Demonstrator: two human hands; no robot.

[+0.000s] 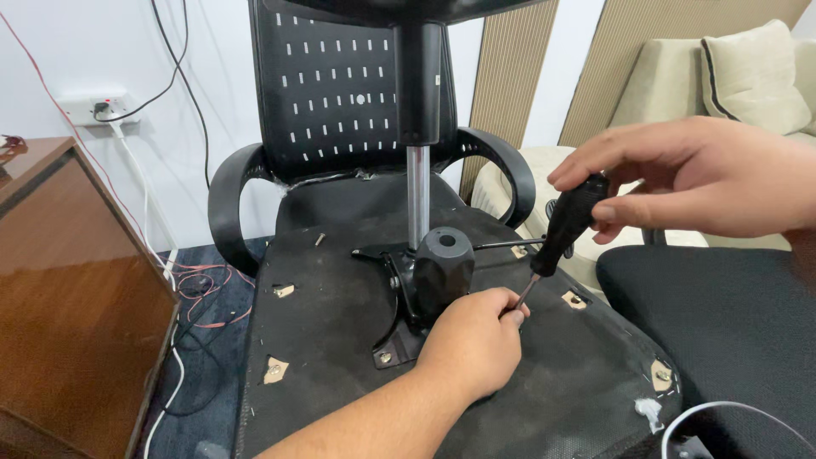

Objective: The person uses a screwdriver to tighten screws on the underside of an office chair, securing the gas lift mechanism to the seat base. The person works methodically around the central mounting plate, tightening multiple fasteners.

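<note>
White wall, beige sofa behind. Black office chair point(357, 110) overturned; black fabric seat underside point(340, 340) up. Right hand point(705, 174) grip closed on black-handled screwdriver point(565, 225); left hand point(472, 340) pinching shaft at black metal mechanism plate point(404, 336). Plate still attached; loose screw point(320, 240) near seat's rear edge.

No packages, signs or screens anywhere in view; only a tiny white label point(437, 79), a small upright rectangle, stuck on the right edge of the black column before the chair's backrest.
</note>
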